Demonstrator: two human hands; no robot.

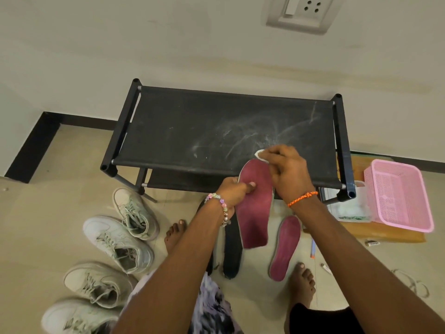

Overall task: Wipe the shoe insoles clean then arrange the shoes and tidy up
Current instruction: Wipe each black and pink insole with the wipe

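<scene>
My left hand (pixel 234 192) grips a maroon insole (pixel 255 208) by its left edge, thumb across its face, holding it up over the floor. At the insole's toe end, my right hand (pixel 285 168) pinches a small white wipe pad (pixel 259 155). A second maroon insole (pixel 285 249) lies on the floor to the right. Two dark insoles (pixel 232 251) lie on the floor beneath the held one. Several white sneakers (pixel 118 242) stand in a row at the left.
A black shoe rack (pixel 192 131) with a dusty fabric top stands against the wall. At the right sit a pink basket (pixel 399 196), a clear container (pixel 351 208) and a brown board (pixel 390 236). My bare feet (pixel 174 233) are on the tiled floor.
</scene>
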